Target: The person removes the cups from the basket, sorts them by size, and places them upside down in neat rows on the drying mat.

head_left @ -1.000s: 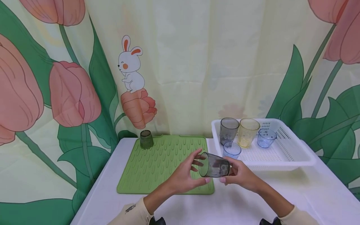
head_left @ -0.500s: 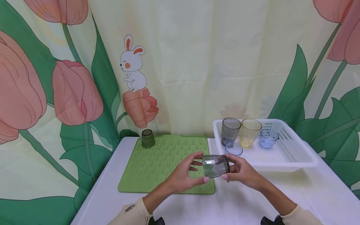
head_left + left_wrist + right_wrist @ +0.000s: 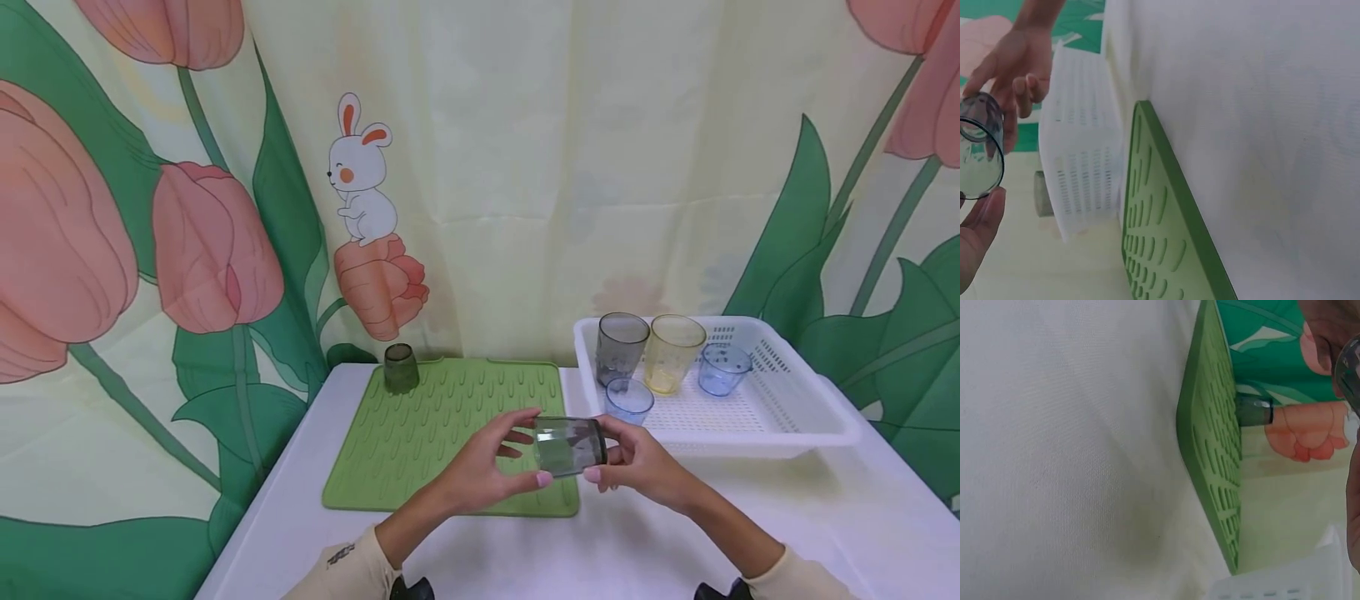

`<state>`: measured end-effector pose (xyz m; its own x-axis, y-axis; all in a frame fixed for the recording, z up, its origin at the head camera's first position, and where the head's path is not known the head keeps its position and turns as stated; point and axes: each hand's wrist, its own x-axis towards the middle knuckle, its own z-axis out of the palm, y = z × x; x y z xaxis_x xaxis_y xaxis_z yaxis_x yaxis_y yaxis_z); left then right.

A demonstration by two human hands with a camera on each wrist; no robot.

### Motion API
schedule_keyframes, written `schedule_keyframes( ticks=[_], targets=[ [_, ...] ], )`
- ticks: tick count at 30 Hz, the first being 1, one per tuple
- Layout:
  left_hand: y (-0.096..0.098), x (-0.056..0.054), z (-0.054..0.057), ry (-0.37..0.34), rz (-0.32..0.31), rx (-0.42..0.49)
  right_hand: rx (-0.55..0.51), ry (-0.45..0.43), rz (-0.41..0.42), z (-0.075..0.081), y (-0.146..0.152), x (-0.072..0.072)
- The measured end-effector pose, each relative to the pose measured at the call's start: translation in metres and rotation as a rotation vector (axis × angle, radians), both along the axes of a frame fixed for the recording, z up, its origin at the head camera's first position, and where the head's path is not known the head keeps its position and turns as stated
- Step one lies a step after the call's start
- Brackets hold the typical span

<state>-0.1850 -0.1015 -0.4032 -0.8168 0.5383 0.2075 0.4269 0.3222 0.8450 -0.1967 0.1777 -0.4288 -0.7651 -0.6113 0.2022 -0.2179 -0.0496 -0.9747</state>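
Between my two hands a grey see-through drinking glass (image 3: 570,446) lies sideways in the air, above the green ridged mat's right front part. My left hand (image 3: 483,467) holds the glass at its left end, thumb below and fingers above. At the darker right end, my right hand (image 3: 645,467) grips it with thumb and fingertips. The left wrist view shows the glass (image 3: 979,156) with its rim against the left thumb. On the back left corner of the green mat (image 3: 450,425) stands a dark grey glass (image 3: 401,369), narrower end up.
A white perforated basket (image 3: 810,400) stands at the right of the table. Inside it are a tall grey glass (image 3: 621,350), a yellow glass (image 3: 673,354) and two small blue glasses (image 3: 723,371). A printed curtain (image 3: 495,167) hangs behind the white table (image 3: 675,542).
The grey glass has turned in my hands: its opening faced left toward the view, and now its side shows. Both hands stay about the same place; the view has shifted slightly.
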Motion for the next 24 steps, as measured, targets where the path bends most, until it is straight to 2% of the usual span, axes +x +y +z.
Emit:
schedule_keyframes(
  ticks=[12, 18, 24],
  targets=[
    [-0.01, 0.002, -0.005, -0.062, 0.018, 0.045, 0.006, 0.022, -0.019, 0.011, -0.012, -0.008],
    [-0.027, 0.003, -0.009, -0.048, 0.069, 0.012, 0.094, 0.033, -0.079, 0.02, -0.022, -0.015],
    [-0.055, 0.004, -0.022, -0.035, 0.133, -0.058, 0.213, 0.032, -0.164, 0.026, -0.028, -0.024]
  ],
)
